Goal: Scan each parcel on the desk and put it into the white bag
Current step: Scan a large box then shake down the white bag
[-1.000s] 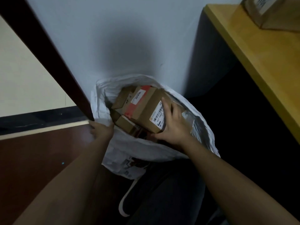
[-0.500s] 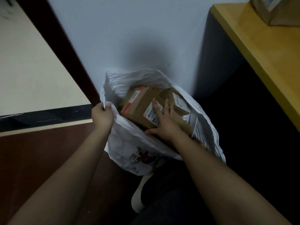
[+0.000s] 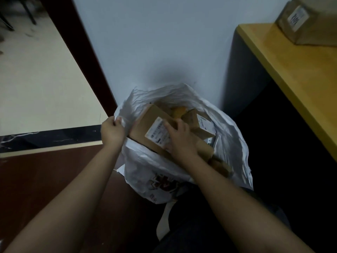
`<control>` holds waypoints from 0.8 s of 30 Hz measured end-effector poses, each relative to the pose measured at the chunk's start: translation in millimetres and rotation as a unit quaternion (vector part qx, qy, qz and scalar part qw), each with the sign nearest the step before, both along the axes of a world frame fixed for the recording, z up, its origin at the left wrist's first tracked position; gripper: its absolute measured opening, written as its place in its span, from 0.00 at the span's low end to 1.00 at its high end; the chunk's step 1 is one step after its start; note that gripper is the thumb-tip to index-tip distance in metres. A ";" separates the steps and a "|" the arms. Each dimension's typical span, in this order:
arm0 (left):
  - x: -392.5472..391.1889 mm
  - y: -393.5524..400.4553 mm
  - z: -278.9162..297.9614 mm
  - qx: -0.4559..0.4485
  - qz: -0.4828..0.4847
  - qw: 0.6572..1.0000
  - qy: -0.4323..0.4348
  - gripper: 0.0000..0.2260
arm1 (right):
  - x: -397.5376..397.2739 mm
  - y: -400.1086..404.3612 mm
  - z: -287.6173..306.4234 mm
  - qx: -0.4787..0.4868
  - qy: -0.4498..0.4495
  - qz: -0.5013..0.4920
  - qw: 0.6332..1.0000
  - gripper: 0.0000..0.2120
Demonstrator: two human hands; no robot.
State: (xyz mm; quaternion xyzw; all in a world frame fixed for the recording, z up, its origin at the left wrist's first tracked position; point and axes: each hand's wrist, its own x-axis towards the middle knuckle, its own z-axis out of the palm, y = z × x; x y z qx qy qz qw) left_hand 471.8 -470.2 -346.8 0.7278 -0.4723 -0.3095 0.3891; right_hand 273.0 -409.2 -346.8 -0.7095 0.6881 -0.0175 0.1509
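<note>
Left hand: the left hand (image 3: 112,131) reaches forward from a bare forearm, its grip closed in a fist on the left rim of the white bag (image 3: 231,143), bunching the plastic and holding the mouth open
Right hand: the right hand (image 3: 179,138) lies palm down inside the bag mouth, fingers straight and spread, pressing on the top cardboard parcel (image 3: 145,125); its grip is open, flat on the box and partly over the white shipping label (image 3: 157,130), curled round nothing
Bag: one white plastic bag with red print low on its front, standing on the floor against the pale wall (image 3: 164,42), between the dark door frame (image 3: 82,52) and the left end of the counter (image 3: 295,75)
Parcels in bag: at least three brown boxes can be told apart; a second labelled box (image 3: 198,121) lies just beside the right hand, others are partly hidden
Parcels on counter: one labelled cardboard box (image 3: 306,22), at the far edge near the wall
Arms: two, both bare
</note>
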 end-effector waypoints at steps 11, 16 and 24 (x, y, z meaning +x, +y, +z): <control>-14.2 12.3 -12.8 0.056 -0.025 0.998 0.016 0.13 | -19.8 15.5 -13.9 0.030 -0.116 0.003 0.993 0.37; -9.6 29.3 -12.3 0.116 -0.103 0.986 0.058 0.14 | -9.0 6.7 -22.1 0.045 -0.070 0.011 0.996 0.24; 12.9 21.4 12.1 0.105 0.001 0.983 0.154 0.08 | 10.4 17.5 -20.5 -0.041 -0.079 -0.056 0.994 0.13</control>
